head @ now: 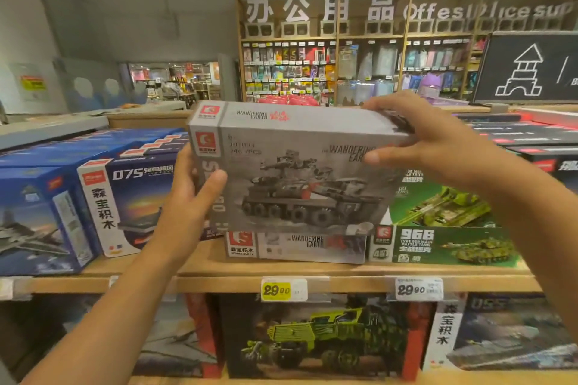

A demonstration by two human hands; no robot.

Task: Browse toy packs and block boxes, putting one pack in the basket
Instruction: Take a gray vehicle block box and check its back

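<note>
A grey block box (291,172) printed with a grey armoured vehicle and "Wandering Earth" is held up above the shelf, tilted slightly. My left hand (190,187) grips its left edge, thumb on the front face. My right hand (428,141) grips its upper right corner, fingers over the top and thumb on the front. Under it lies another grey box of the same series (297,247). No basket is in view.
A wooden shelf (200,269) carries blue block boxes (40,216) on the left and a green tank box (444,244) on the right. Price tags (284,289) line its front edge. More boxes (316,337) fill the lower shelf. Stationery racks (312,69) stand behind.
</note>
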